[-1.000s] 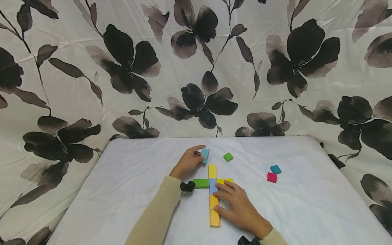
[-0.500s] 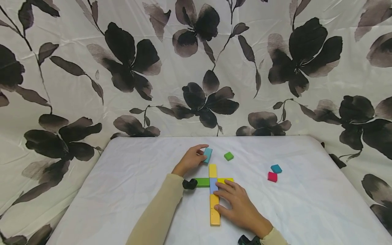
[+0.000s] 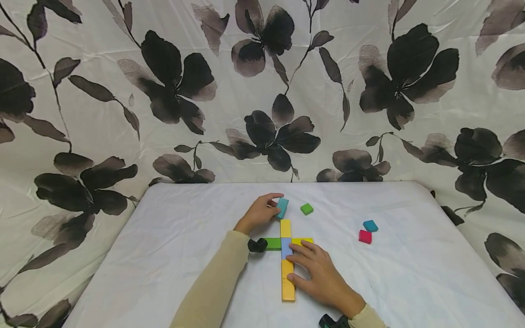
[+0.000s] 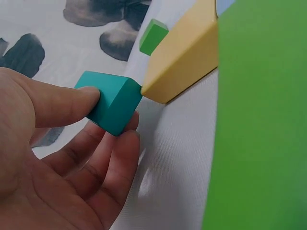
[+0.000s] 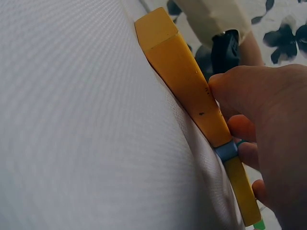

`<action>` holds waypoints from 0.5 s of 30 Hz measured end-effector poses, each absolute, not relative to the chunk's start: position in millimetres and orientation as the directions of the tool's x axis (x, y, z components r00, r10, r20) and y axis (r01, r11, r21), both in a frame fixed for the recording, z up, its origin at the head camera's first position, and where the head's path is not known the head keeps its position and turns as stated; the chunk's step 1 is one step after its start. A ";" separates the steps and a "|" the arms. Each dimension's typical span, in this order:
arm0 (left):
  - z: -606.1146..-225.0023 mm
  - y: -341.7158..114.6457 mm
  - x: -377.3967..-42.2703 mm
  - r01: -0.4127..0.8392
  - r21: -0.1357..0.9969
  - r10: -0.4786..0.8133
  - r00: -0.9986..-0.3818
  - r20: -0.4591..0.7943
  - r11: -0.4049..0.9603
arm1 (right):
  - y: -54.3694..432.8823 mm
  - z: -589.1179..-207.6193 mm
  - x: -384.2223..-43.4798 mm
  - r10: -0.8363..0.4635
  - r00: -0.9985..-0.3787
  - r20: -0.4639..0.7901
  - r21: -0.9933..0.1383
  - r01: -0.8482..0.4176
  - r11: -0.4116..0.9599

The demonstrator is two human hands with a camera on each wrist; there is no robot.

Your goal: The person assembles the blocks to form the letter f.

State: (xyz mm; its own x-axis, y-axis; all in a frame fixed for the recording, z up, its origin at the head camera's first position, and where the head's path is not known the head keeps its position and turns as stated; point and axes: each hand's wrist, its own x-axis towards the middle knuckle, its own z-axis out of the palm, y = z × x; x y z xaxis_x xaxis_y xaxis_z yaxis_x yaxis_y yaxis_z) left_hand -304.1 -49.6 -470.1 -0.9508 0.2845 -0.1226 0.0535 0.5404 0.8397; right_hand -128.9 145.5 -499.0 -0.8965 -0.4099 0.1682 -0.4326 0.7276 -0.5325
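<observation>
My left hand (image 3: 258, 214) pinches a teal block (image 3: 282, 207) between thumb and fingers, just beyond the far end of a cross of blocks laid on the table. In the left wrist view the teal block (image 4: 109, 101) is tilted, its corner right at the end of the pale yellow block (image 4: 184, 55). The cross has a blue block (image 3: 285, 248) at its centre, a green block (image 3: 273, 244) to the left, a yellow block (image 3: 302, 240) to the right and a long orange block (image 3: 288, 289) nearest me. My right hand (image 3: 321, 278) rests along the cross, thumb at the orange block, fingers spread.
A small green block (image 3: 306, 209) lies beyond the cross, right of the teal one. Farther right sit a red block (image 3: 365, 237) and a blue-teal block (image 3: 371, 226), close together. White cloth covers the table (image 3: 430, 273); a flowered curtain (image 3: 328, 109) hangs behind its far edge.
My left hand has slid a little to the right with the teal block, bringing it near the top of the cross. My right hand has stayed in place.
</observation>
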 end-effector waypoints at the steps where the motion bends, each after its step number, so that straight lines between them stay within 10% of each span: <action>1: -470.0 -48.9 -304.6 0.056 0.841 0.287 -0.950 -0.121 0.538 | 145.8 -498.8 -129.0 -0.409 -0.897 0.167 -0.533 -0.431 0.728; 15: -471.5 -44.2 -309.2 0.074 0.819 0.279 -0.954 -0.107 0.569 | 146.3 -500.6 -130.2 -0.416 -0.896 0.152 -0.536 -0.429 0.728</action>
State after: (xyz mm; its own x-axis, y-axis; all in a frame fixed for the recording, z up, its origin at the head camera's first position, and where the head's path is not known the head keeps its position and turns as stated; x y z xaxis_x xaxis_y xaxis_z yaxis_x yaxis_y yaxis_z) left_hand -309.2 -44.2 -471.5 -0.9543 0.2789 -0.1075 0.0742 0.5695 0.8186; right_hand -130.2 146.3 -500.6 -0.8965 -0.4162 0.1520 -0.4286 0.7277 -0.5355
